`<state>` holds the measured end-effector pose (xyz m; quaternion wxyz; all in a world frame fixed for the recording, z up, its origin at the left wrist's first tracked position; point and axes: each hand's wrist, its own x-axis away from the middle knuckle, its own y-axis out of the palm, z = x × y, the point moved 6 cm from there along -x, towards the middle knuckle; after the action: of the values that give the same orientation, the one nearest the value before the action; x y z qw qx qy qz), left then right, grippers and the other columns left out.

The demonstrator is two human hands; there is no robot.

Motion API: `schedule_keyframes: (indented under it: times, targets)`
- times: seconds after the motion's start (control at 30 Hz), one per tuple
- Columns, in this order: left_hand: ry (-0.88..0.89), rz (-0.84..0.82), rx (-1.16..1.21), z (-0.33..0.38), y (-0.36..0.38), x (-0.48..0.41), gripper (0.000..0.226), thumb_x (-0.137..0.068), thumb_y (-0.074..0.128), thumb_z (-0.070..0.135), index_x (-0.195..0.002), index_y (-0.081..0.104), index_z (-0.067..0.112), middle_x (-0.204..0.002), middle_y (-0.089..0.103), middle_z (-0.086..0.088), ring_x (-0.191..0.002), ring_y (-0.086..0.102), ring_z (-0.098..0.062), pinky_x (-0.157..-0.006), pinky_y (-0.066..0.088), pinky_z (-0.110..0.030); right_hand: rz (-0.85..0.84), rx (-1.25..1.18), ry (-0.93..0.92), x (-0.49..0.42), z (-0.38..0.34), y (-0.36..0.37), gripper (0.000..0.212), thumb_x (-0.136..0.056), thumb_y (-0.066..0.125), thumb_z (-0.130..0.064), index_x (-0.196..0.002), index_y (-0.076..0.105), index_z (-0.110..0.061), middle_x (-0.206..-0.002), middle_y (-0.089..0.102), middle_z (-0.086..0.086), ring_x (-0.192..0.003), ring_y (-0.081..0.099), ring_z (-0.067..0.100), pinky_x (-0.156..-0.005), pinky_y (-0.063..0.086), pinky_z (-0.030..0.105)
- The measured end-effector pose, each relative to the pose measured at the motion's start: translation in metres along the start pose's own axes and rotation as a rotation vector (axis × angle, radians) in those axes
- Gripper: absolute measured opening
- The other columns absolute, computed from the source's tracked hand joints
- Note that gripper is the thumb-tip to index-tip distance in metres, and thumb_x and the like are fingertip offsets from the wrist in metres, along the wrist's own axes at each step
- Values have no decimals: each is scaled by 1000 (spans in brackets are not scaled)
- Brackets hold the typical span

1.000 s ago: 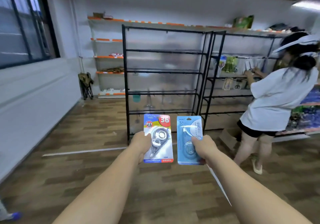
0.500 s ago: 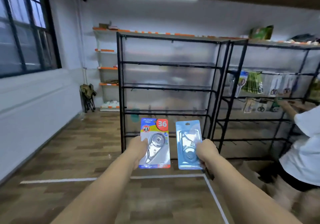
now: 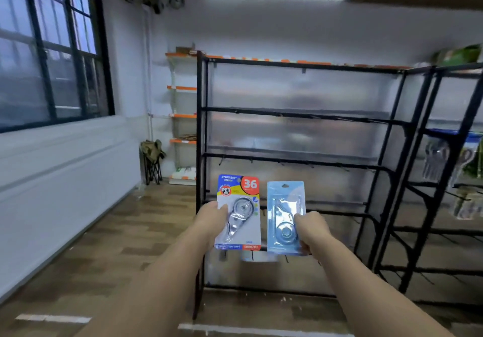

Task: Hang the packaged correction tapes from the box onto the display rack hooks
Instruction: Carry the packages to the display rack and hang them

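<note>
a: where are the tapes now?
b: you hold 2. your left hand (image 3: 211, 221) pinches the colourful pack (image 3: 239, 211) by its left edge. your right hand (image 3: 311, 228) grips the blue pack (image 3: 286, 216) by its right edge. both are upright, side by side, in front of the black rack (image 3: 300, 113).
a: what changed?
b: within 1 second the rack has come much closer, and the person in white has left view. i judge you're nearly within reach of the hooks (image 3: 221, 159). neither pack hangs yet, and the box isn't in view.
a: and the room?
b: wood-pattern floor (image 3: 104, 245), a big window (image 3: 52, 49) on your left, a second rack (image 3: 444, 206) with hung goods on your right.
</note>
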<state>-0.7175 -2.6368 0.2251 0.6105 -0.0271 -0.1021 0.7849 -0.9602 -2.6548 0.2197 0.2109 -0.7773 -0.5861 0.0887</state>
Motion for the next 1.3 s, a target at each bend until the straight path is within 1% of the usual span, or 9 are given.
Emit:
schedule_keyframes:
  times: [0.13,0.27,0.5,0.73,0.83,0.93,1.03,1.1,1.3]
  targets:
    - [47,30,-99,26,-5,-93,26,-96,44,20,-103,58,-1,-110,63,-20,-100,60,-35,-83,47,-36,52,-5,-18,-71,-40,24,25,-91,45,-20,-105,56,-2,-91,60,16,-82,61,36,-56,50,35]
    - [51,12,-42,38,4,-172,22,-96,47,23,-95,61,5,-108,65,-19,-101,62,-35,-93,50,-47,35,-24,-24,-139,-63,44,25,-92,48,-28,-103,55,-7,-88,61,11,-83,64,33,-74,58,52]
    - [42,49,75,58,30,-287,16,-97,49,20,-89,60,11,-105,67,-18,-100,64,-37,-92,50,-52,-67,-83,-59,-263,-109,81,20,-97,46,-29,-102,53,-11,-90,62,10,-84,66,31,-70,59,45]
    - [91,122,122,114,39,-369,16,-98,47,21,-99,62,14,-104,68,-13,-98,64,-33,-91,52,-47,-48,-8,-189,-370,-170,96,29,-94,44,-26,-101,57,-2,-87,58,11,-75,59,31,-42,44,26]
    - [96,126,152,130,38,-390,17,-100,44,20,-92,58,14,-98,66,-13,-89,64,-32,-80,53,-42,-57,29,-221,-392,-182,109,25,-96,44,-24,-91,56,-3,-94,57,15,-78,57,31,-34,38,20]
    - [133,163,179,143,32,-411,17,-100,42,21,-100,55,11,-93,64,-11,-77,62,-25,-63,52,-34,-65,-27,-198,-409,-187,119,30,-95,46,-29,-106,55,-2,-91,59,13,-82,61,31,-43,44,24]
    - [138,175,146,148,24,-425,23,-101,39,23,-90,56,13,-83,62,-5,-67,57,-16,-51,42,-23,-64,-29,-166,-421,-194,125,30,-96,46,-31,-108,55,-5,-94,61,13,-85,62,31,-45,45,26]
    - [138,158,133,147,21,-434,25,-100,40,24,-84,57,14,-86,63,-9,-69,58,-19,-57,44,-25,-62,-23,-163,-427,-199,129,30,-97,44,-33,-108,54,-7,-96,63,13,-85,64,29,-49,51,30]
    - [172,14,151,144,24,-444,26,-100,43,30,-98,61,11,-101,70,-17,-92,68,-35,-86,52,-58,-46,-75,-171,-431,-204,142,27,-98,44,-36,-104,49,-10,-95,64,12,-83,66,27,-71,60,46]
